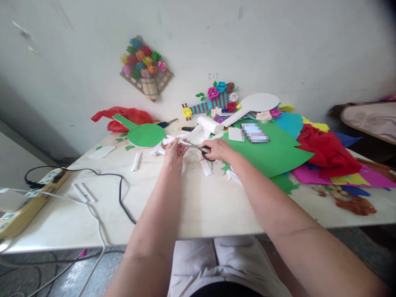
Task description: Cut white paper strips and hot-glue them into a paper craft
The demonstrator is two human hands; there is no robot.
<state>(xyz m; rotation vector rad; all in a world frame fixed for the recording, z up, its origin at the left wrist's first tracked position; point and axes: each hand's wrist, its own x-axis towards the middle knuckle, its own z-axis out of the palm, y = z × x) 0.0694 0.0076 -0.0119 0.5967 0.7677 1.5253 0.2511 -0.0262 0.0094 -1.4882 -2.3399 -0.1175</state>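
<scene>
- Right hand (218, 149): fingers clamped on the black handles of the metal-bladed scissors (208, 155), which are above the middle of the surface (213, 210), blades directed left.
- Left hand (175, 152): fingers together on a thin white strip (185, 143) beside the blades.
- Left of the hands: smooth green paddle-shaped cutout (146, 135), round with a straight handle; crinkled red plastic bag (123, 115) beyond it.
- Far side: white roll (210, 124), cylindrical; flat white paddle-shaped piece (261, 101).
- Right: flat green sheet (275, 154) with pointed edges, phone (255, 133) on top; crumpled red material (329, 152) farther right.
- Near left: yellowish power strip (46, 185); black cable (120, 185) and white cable (98, 218) cross the surface there.
- White scraps (206, 168) lie close under the right hand.
</scene>
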